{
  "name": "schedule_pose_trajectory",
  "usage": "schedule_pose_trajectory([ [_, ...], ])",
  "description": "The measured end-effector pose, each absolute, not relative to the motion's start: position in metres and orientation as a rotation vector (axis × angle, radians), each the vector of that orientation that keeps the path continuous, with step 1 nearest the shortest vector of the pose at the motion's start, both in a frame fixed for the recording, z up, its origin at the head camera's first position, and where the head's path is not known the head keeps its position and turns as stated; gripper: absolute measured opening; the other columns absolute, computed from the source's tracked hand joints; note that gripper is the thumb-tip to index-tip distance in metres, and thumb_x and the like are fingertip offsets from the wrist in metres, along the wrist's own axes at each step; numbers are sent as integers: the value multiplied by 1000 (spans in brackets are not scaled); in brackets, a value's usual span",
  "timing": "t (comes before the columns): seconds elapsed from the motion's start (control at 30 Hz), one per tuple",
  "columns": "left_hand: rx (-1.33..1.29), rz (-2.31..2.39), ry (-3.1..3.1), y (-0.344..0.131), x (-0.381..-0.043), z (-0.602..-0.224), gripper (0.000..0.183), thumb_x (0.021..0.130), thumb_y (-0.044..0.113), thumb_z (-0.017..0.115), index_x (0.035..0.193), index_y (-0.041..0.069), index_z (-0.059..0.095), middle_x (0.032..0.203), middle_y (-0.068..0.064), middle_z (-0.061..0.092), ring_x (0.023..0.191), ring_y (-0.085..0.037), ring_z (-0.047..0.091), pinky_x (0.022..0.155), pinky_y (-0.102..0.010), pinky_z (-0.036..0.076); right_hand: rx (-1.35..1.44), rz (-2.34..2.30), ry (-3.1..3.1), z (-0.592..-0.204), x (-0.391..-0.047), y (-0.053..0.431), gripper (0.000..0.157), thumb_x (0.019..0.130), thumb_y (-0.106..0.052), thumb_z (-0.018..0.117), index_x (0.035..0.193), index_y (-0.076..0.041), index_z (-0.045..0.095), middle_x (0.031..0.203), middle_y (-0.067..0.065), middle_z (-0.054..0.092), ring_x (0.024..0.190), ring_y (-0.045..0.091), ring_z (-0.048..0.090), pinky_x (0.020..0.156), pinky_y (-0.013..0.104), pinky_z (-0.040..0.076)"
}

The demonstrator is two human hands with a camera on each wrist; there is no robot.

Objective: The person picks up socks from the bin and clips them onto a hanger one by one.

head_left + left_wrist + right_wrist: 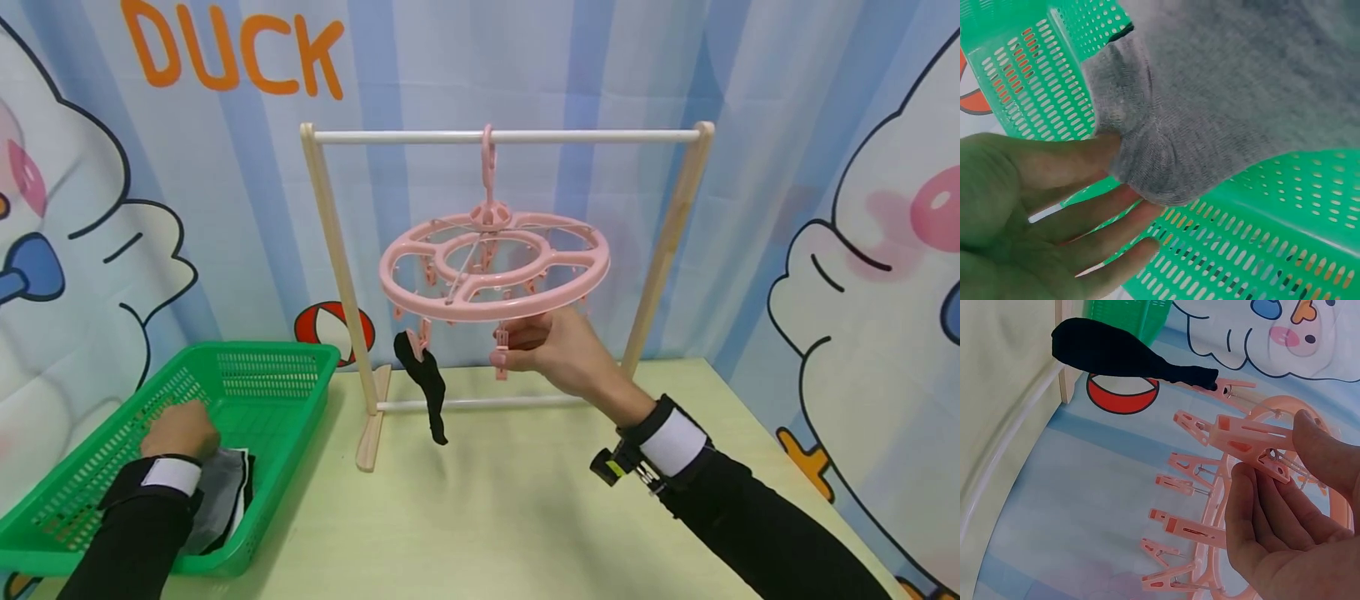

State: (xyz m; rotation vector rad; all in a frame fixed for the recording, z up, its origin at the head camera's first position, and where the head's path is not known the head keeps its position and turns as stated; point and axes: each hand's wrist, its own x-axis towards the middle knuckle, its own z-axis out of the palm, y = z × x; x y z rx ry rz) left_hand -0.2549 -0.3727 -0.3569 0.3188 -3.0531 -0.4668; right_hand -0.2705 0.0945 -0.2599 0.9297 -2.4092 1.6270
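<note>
Your clothespin (1235, 433) and hanger (491, 310) are smooth plastic, the grey sock (1204, 112) matt knit cloth, the basket (292, 433) at the tabletop's (525, 500) left edge shiny plastic.

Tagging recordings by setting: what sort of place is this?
Probably a staged tabletop set: a blue striped, cartoon-printed fabric backdrop stands behind a pale yellow tabletop, which bears a wooden rack with white rods holding a pink plastic ring hanger.

The hanger (491, 218) is pink, one sock (429, 379) black, another sock (1210, 106) grey, the basket (288, 442) green, the backdrop (450, 67) blue-striped.
</note>
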Motion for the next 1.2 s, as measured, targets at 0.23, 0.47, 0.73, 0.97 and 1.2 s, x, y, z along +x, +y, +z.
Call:
schedule_pose_trajectory([
  [0.23, 128, -364, -2936, -373, -258, -360, 39, 83, -12, 49, 58, 12, 32, 53, -4, 33, 48, -23, 43, 45, -36, 34, 906, 1597, -2425, -259, -269, 97, 27, 82, -6, 78, 106, 2, 67, 98, 14, 70, 89, 18, 67, 81, 39, 56],
  [0.47, 115, -360, -2978, -369, -262, -358, 34, 82, -12, 50, 59, 10, 39, 55, -8, 42, 51, -25, 48, 46, -36, 35, 906, 1593, -2402, -262, -272, 98, 31, 82, -6, 78, 109, 3, 65, 100, 14, 69, 90, 20, 67, 81, 39, 56],
  [0.73, 113, -333, -3036, -370, -263, -350, 30, 86, -10, 48, 61, 6, 45, 62, -22, 52, 54, -32, 53, 46, -39, 40, 920, 1582, -2392, -263, -272, 98, 31, 81, -5, 79, 107, 2, 65, 97, 13, 69, 87, 19, 68, 79, 39, 56],
  [0.97, -53, -268, -2854, -353, -264, -323, 37, 85, -14, 47, 59, 9, 36, 55, -10, 39, 50, -26, 45, 44, -38, 35, 919, 1590, -2401, -263, -272, 98, 31, 81, -5, 79, 107, 2, 65, 97, 13, 69, 87, 19, 67, 80, 39, 56],
  [1.2, -174, -198, -2649, -304, -266, -282, 41, 81, -18, 50, 56, 11, 34, 54, 0, 24, 47, -18, 29, 40, -32, 26, 912, 1580, -2405, -265, -272, 97, 30, 81, -6, 79, 107, 2, 65, 98, 12, 69, 88, 18, 67, 81, 40, 56],
])
